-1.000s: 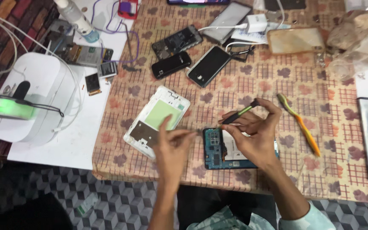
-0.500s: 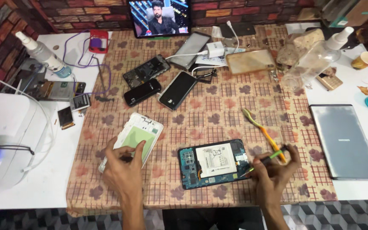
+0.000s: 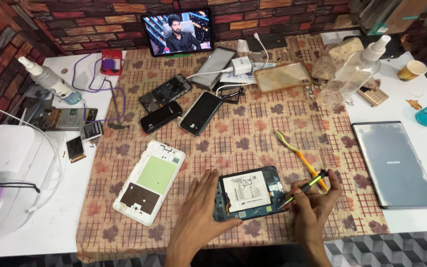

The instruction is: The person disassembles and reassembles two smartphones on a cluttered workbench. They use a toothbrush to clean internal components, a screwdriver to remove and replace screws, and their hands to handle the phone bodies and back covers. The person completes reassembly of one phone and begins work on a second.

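Both forearms cut off; screwdriver (image 3: 303,188) tip indistinct.

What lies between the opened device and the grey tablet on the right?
In the head view, the right hand with its screwdriver and a yellow toothbrush.

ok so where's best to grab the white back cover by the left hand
Grip the white back cover across its long side edges near the middle, coming from above. It lies flat and tilted on the cloth, with both long edges clear; the left hand rests just beside it.
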